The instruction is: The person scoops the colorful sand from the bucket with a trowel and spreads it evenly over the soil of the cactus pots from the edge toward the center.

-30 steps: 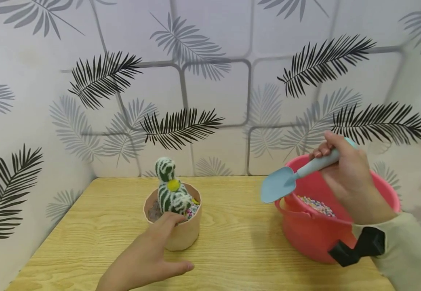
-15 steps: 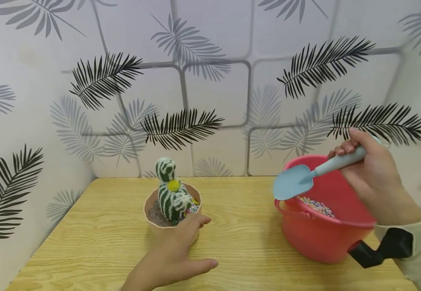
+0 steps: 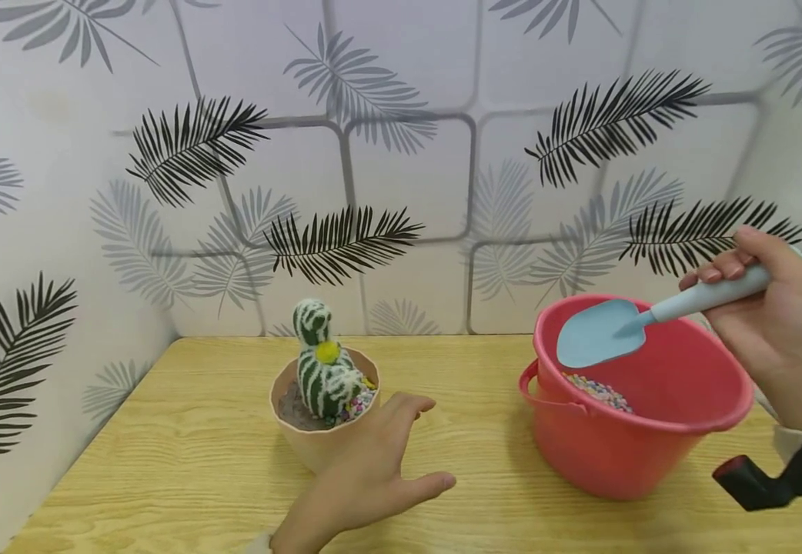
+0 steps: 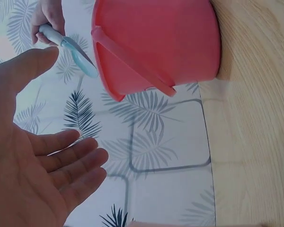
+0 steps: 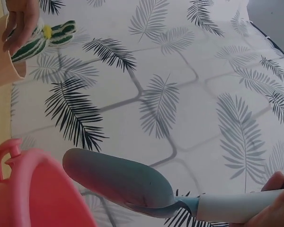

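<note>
My right hand (image 3: 782,338) grips the pale handle of a small light-blue garden trowel (image 3: 600,332). Its blade hangs over the left part of a red bucket (image 3: 602,454), where multicoloured pebbles (image 3: 598,392) lie inside. In the right wrist view the trowel (image 5: 118,182) appears above the bucket's rim, with nothing seen on its blade. My left hand (image 3: 366,477), fingers loosely extended and thumb apart, is in front of a beige flowerpot (image 3: 297,442) and partly covers it. The left wrist view shows this palm (image 4: 33,161) holding nothing. A striped green-and-white knitted cactus (image 3: 328,388) with a yellow flower stands in the pot.
Grey-brown soil (image 3: 293,408) fills the pot's left side, and small coloured pebbles (image 3: 361,402) lie on its right. The bucket's handle (image 3: 546,396) hangs down on its left. Behind the wooden table (image 3: 186,431) rises a leaf-patterned wall (image 3: 415,185).
My right hand has moved right with the trowel, bringing the blade from left of the bucket to over it. My left hand has shifted right, away from the pot's front rim.
</note>
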A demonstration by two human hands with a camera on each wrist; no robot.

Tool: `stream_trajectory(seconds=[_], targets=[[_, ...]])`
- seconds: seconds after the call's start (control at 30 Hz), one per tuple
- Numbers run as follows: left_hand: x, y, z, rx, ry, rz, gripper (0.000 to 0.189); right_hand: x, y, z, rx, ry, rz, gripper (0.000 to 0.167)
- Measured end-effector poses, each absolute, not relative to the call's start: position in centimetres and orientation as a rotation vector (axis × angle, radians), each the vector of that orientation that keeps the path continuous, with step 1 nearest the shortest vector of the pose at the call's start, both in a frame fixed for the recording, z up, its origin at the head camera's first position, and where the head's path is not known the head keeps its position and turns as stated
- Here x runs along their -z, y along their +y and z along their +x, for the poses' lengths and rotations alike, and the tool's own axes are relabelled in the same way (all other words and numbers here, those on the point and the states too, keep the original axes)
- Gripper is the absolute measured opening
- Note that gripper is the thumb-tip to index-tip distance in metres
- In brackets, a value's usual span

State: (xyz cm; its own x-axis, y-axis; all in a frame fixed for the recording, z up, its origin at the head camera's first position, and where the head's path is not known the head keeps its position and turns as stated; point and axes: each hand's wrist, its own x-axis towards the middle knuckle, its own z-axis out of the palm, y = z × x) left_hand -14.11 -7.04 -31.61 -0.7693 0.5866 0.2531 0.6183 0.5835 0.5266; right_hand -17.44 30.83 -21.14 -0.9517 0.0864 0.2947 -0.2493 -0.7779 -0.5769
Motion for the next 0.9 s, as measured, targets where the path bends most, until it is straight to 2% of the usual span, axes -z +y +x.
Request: stream_trajectory(seconds=[0.4,0.7,0.9], targets=[[31.2,-3.9,-15.3,1.095,-2.716,-1.028,0.076,21.8,32.5,-17.8,-2.647,-1.105,0.317,0.024],[31.3,-1.6,-16.9,1.186,-2.704,-1.001,0.090,22.6,33.6,-18.1,-2.515,-1.290,0.154,0.021],[31.8,0.0,-18.3,1.305,-2.693,-1.014,0.092,23.4,33.7,-19.0,-2.497,-1.308,0.111,0.022]])
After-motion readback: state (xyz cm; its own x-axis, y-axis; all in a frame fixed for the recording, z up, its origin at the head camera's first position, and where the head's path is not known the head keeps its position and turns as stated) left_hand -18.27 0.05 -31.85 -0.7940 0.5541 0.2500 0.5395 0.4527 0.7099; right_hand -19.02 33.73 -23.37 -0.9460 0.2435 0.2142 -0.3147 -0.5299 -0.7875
